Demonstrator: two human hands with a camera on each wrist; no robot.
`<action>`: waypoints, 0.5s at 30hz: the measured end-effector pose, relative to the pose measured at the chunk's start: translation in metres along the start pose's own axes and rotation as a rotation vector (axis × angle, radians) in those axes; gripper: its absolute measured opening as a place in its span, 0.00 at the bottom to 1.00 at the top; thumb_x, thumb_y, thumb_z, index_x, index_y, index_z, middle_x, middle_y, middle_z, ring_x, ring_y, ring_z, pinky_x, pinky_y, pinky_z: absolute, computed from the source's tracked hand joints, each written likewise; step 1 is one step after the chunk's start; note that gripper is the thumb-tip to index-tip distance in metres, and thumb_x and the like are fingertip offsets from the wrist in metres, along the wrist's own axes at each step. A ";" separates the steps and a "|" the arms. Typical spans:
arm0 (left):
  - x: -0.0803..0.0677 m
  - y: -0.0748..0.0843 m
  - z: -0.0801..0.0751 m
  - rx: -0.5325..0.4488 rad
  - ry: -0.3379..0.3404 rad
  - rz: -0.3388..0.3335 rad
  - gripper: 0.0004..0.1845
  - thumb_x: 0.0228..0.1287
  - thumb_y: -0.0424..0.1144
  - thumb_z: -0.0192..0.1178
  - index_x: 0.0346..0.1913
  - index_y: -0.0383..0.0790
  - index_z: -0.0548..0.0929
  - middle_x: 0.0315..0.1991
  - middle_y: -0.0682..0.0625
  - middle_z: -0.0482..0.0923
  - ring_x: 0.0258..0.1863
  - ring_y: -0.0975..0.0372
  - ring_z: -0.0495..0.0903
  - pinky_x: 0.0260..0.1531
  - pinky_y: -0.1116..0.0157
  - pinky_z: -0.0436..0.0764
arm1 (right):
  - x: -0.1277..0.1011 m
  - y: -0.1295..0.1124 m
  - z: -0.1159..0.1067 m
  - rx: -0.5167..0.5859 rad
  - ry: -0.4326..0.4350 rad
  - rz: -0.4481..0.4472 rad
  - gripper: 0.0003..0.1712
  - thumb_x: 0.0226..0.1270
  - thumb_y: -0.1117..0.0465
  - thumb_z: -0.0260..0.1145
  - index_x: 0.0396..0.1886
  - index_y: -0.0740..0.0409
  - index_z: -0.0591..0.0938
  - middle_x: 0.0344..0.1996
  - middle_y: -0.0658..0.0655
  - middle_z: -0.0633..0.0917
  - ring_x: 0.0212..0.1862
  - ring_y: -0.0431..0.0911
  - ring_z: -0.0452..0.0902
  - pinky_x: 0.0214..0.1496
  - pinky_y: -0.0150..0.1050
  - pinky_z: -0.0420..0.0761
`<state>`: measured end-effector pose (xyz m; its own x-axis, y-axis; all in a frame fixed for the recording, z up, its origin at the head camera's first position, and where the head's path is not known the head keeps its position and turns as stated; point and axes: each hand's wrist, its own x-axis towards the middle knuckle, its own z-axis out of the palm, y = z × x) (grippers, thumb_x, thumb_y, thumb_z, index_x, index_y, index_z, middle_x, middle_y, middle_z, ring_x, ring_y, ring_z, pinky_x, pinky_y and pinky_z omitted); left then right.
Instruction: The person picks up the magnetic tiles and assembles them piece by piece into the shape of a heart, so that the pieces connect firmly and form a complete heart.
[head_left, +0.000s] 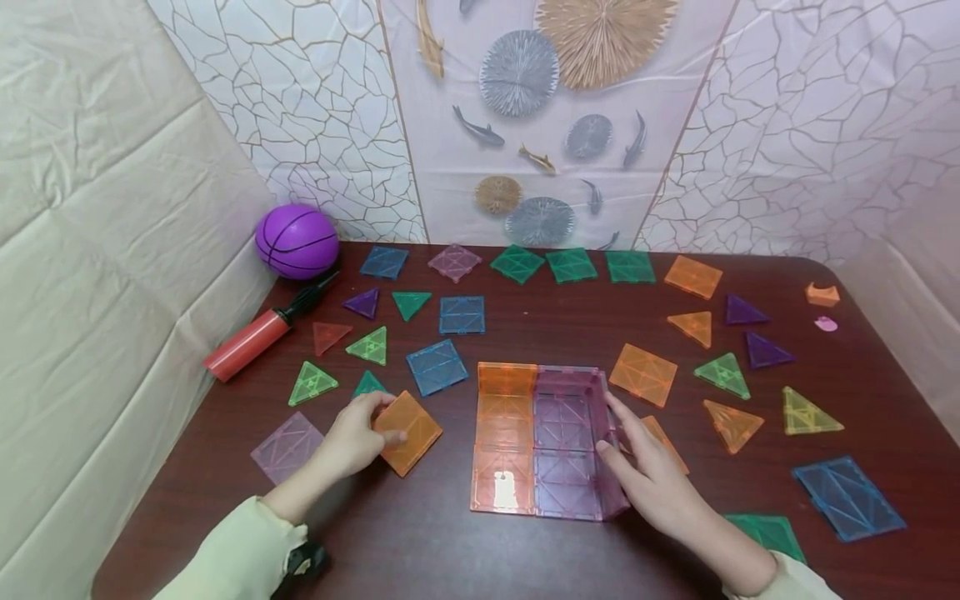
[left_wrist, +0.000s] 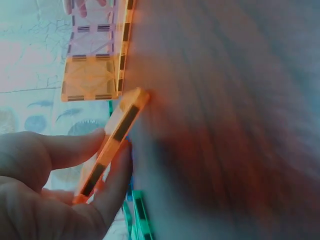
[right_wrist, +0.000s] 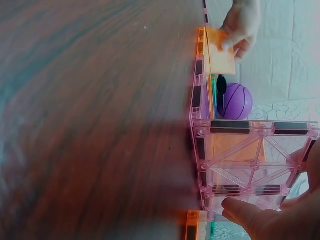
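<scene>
While the L hand [head_left: 358, 437] pinches an orange tile [head_left: 412, 433] btwn thumb & fingers, w/ thumb on the upper face, the R hand [head_left: 651, 471] grips the box [head_left: 536, 446] by its purple side [right_wrist: 255, 155], thumb & fingers on opp. faces. Clock = head view, box at centre.

Tile's at 9 o'clock, tilted, apart from the box; can't tell if it touches the table [head_left: 525, 558]. R hand's at abt 3. Box has an orange floor strip on its 9 side, purple on its 3 side, w/ upright pieces [head_left: 507, 379] along its 12 edge.

Lilac sq. [head_left: 287, 446] lies at 9, past the tile, partly behind the L hand. Blue sq. [head_left: 437, 367] at 10, nr the box; another blue sq. [head_left: 462, 315] at 11. Ball [head_left: 297, 242] at 10, far edge; pump [head_left: 258, 337] btwn 9 & 10. Three green sqs. [head_left: 572, 266] run 12 to 1. Orange sq. [head_left: 643, 375] at 2, just beside the box. Two purple triangles [head_left: 768, 350] also approx. 2, farther out; yellow triangle [head_left: 810, 414] & blue rect. [head_left: 849, 498] nr 3, well apart. Green pc. [head_left: 767, 533] btwn 3 & 4, partly behind the R forearm.
</scene>
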<state>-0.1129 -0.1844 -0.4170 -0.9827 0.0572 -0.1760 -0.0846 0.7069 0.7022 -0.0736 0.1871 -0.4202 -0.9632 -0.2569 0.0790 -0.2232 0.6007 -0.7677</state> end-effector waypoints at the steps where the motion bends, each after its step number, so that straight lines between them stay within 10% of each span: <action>1: 0.002 0.002 0.001 -0.042 -0.003 -0.007 0.21 0.57 0.33 0.68 0.53 0.33 0.77 0.43 0.44 0.79 0.38 0.57 0.76 0.39 0.59 0.77 | 0.000 0.000 0.000 -0.001 0.000 0.002 0.35 0.75 0.57 0.55 0.76 0.56 0.54 0.70 0.67 0.63 0.62 0.67 0.70 0.58 0.58 0.71; 8: 0.017 0.015 0.019 -0.364 -0.064 -0.034 0.19 0.67 0.27 0.54 0.59 0.30 0.69 0.43 0.37 0.81 0.34 0.57 0.83 0.32 0.62 0.83 | 0.000 -0.003 -0.001 0.009 0.002 0.007 0.35 0.75 0.57 0.55 0.76 0.55 0.54 0.71 0.66 0.63 0.62 0.66 0.70 0.58 0.59 0.71; 15: 0.024 0.032 0.034 -0.360 -0.038 -0.018 0.20 0.68 0.27 0.52 0.61 0.31 0.67 0.45 0.36 0.81 0.35 0.56 0.84 0.32 0.61 0.84 | 0.000 -0.004 -0.001 0.012 0.004 0.010 0.35 0.75 0.57 0.55 0.76 0.55 0.54 0.70 0.67 0.63 0.62 0.66 0.69 0.58 0.59 0.71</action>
<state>-0.1331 -0.1366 -0.4222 -0.9742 0.0780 -0.2116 -0.1614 0.4145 0.8956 -0.0727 0.1851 -0.4163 -0.9661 -0.2476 0.0736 -0.2114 0.5939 -0.7763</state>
